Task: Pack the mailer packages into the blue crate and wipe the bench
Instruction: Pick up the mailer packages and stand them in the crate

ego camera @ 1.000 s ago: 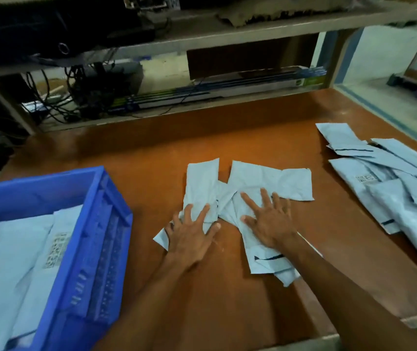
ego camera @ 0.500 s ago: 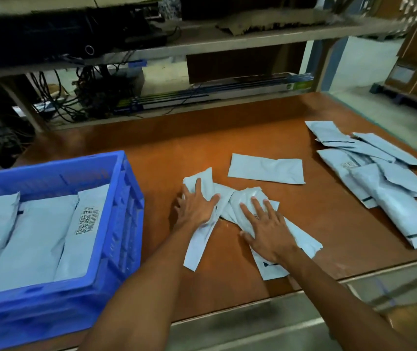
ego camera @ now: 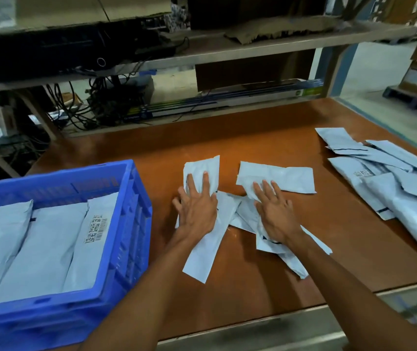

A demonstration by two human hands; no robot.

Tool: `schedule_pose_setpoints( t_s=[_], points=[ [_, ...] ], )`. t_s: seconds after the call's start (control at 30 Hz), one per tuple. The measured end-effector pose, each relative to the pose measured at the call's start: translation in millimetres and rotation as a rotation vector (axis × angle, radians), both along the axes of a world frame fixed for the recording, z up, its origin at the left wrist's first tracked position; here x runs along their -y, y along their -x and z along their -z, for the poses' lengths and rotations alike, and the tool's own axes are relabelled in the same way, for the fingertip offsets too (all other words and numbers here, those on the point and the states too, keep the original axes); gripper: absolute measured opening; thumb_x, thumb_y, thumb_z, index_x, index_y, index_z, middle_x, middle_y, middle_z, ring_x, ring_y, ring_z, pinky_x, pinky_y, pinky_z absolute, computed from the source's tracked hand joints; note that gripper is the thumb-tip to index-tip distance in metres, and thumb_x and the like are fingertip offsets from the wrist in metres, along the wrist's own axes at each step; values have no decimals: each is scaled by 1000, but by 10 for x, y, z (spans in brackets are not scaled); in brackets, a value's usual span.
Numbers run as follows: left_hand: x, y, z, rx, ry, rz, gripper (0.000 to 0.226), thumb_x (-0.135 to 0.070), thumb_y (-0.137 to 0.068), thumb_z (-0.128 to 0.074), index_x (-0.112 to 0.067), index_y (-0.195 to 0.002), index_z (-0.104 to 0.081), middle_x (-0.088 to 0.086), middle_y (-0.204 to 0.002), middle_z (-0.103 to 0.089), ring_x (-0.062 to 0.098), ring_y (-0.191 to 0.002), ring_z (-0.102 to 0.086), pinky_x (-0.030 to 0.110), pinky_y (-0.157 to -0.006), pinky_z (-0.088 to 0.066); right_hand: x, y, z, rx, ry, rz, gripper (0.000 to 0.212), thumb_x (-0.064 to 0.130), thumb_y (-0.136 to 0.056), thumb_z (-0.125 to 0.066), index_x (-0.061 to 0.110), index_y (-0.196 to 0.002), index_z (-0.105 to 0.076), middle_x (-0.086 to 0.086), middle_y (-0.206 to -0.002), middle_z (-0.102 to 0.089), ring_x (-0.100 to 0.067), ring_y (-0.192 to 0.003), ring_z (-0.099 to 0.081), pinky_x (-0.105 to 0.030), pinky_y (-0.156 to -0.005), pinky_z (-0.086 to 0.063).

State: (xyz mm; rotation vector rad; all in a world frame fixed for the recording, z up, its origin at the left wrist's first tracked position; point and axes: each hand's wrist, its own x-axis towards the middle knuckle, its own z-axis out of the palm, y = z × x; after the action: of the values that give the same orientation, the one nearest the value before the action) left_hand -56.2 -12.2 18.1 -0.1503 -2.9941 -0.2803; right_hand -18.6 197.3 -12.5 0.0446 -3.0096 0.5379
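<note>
Pale grey-blue mailers lie in a loose overlap under both hands, and each hand is spread flat on them rather than closed round anything. The left hand presses a long narrow mailer, its fingers straight and splayed. The right hand lies on the crumpled ones, and its fingers reach onto the near edge of a flat mailer just beyond. Nothing is gripped yet.

This looks like the gathering step: raking scattered packages into one bunch. Next, the fingers must curl under the bunch, lift it and carry it left to the blue crate, which stands just beside the left hand and already holds three mailers. A bigger heap waits well right of the right fingers, so packing is far from done, and the tabletop is not yet wiped.

Half a second ago that flat mailer lay apart, out past the right fingertips; now they touch it. The left hand has slid toward the middle of its mailer, so more shows beyond the fingertips. The crate's load is unchanged.
</note>
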Motion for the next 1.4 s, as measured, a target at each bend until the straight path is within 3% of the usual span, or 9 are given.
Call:
schedule_pose_setpoints(
  t_s=[0.3, 0.43, 0.57, 0.7, 0.83, 1.03, 1.13, 1.23, 1.4],
  points=[
    [1198, -322, -1510, -252, -71, -66, 61, -53, -99, -30, -43, -154, -5, 6, -164, -5, 38, -130, -23, 59, -104, -25, 1504, 211, -1528, -389, 246, -108, 51, 32, -105, -34, 25, -155, -24, 2, -163, -18, -19, -150, -5, -58, -114, -18],
    [2307, -531, -1437, -142, -47, -194, 60, -56, -99, -29, -51, -152, 1, 4, -164, -2, 42, -140, -16, 62, -108, -20, 2630, 56, -1836, -414, 432, -226, 48, 27, -103, -41, 22, -151, -35, 0, -158, -30, -22, -146, -18, -46, -113, -24],
    [3042, -783, -1070, 12, 27, -275, 62, -58, -99, -25, -46, -154, 1, 7, -164, 0, 42, -143, -13, 59, -109, -24, 3625, -163, -1600, -353, 209, -287, 45, 31, -101, -34, 23, -144, -40, 1, -151, -38, -27, -142, -24, -49, -109, -32],
    [3277, -729, -851, 226, 29, -214, 62, -61, -99, -21, -44, -154, 1, 6, -165, 6, 40, -147, -7, 58, -113, -19, 3992, -253, -1227, -118, -111, -189, 50, 39, -101, -34, 22, -148, -31, -5, -156, -28, -31, -144, -18, -56, -106, -30],
    [3342, -663, -822, 436, 145, -122, 63, -63, -98, -17, -38, -156, -10, 9, -165, -3, 38, -148, -10, 56, -114, -17, 3944, -158, -992, 406, -260, -193, 68, 53, -101, -25, 25, -157, 3, -11, -164, 12, -38, -150, 6, -54, -118, -1],
    [3470, -680, -810, 450, 292, -70, 64, -58, -100, -20, -32, -157, -6, 9, -164, -7, 35, -149, -7, 57, -115, -14, 3902, -94, -902, 607, -379, -228, 74, 37, -102, -32, 29, -152, 22, -10, -159, 28, -41, -148, 12, -54, -119, -2],
    [3442, -663, -908, 269, 210, -61, 61, -57, -100, -27, -29, -154, -19, 10, -161, -19, 37, -145, -18, 58, -112, -23, 3847, -135, -1184, 356, -311, -273, 56, 34, -103, -34, 14, -154, -19, -19, -160, -16, -40, -146, -16, -48, -115, -19],
    [3138, -624, -1105, -26, 72, 43, 53, -52, -99, -36, -24, -144, -35, 10, -148, -39, 38, -132, -36, 54, -103, -35, 3499, -165, -1619, -93, 78, -195, 36, 24, -99, -49, 9, -130, -55, -13, -131, -58, -31, -120, -54, -35, -96, -43],
    [1890, -687, -1262, -180, -118, 319, 48, -44, -97, -44, -21, -140, -43, 7, -141, -47, 35, -125, -44, 48, -99, -38, 2323, -258, -1815, -323, 189, 71, 25, 17, -92, -57, 15, -115, -68, -4, -111, -71, -22, -100, -65, -31, -88, -50]
  ],
)
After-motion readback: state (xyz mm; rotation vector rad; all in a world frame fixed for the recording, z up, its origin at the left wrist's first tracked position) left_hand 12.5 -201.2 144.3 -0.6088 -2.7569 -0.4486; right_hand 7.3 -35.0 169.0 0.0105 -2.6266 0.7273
